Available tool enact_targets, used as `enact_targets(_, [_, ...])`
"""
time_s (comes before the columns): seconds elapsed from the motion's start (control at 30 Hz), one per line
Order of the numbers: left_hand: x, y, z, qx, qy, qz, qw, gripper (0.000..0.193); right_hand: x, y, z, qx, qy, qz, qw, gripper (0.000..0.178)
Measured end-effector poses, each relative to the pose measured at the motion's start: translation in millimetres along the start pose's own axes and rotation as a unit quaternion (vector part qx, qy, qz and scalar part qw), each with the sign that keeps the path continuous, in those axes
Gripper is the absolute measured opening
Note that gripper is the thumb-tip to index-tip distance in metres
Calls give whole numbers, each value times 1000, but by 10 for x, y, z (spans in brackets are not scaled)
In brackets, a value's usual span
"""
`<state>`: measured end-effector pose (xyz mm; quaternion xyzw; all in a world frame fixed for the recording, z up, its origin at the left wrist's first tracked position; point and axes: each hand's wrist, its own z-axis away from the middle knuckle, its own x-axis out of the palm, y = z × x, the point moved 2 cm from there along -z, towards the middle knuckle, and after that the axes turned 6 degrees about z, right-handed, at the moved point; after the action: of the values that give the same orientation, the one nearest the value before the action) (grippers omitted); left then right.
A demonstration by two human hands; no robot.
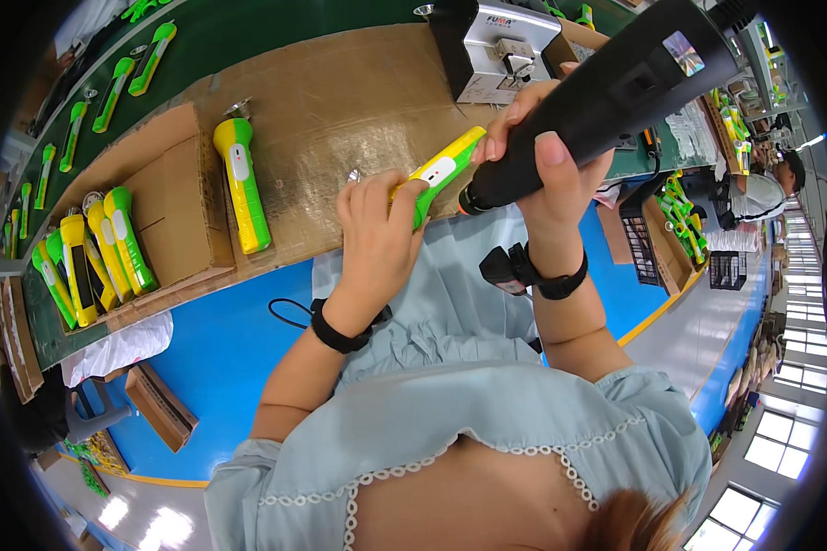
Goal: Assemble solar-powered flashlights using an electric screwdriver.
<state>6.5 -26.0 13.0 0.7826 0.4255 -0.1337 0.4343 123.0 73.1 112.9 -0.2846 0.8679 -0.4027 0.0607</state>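
My left hand [377,220] is closed around the head end of a yellow and green flashlight [443,169], which lies tilted near the front edge of the workbench. In my right hand [565,174] is a thick black electric screwdriver [616,96], its orange-ringed tip pointing down beside the flashlight. Fingers of that hand come close to the flashlight's narrow end; whether they touch it I cannot tell. A second flashlight [242,188] rests on the cardboard sheet [340,101] left of my left hand, with a loose shiny reflector piece at its top.
An open cardboard box [170,188] at the left has several flashlights [101,248] beside its near wall. Beyond it, more flashlights [115,92] lie in a row on a green surface. A silver and black machine [501,60] stands at the back. A black crate [639,243] is at the right.
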Motion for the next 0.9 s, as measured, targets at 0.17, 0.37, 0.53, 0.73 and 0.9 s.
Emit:
enact_targets(0.17, [18, 25, 17, 24, -6, -21, 999, 43, 9, 89, 28, 3, -12, -14, 1000, 39])
enact_targets(0.37, [12, 42, 39, 33, -15, -37, 999, 41, -19, 175, 32, 6, -23, -9, 1000, 36])
enact_targets(0.53, [29, 38, 51, 34, -19, -40, 998, 41, 6, 204, -9, -4, -27, -12, 1000, 33])
enact_targets(0.73, [-29, 18, -6, -5, -15, -47, 999, 42, 72, 273, -41, -44, 19, -12, 999, 45])
enact_targets(0.9, [-69, -178, -121, -42, -25, -46, 998, 42, 148, 518, -152, -66, -7, -27, 997, 54])
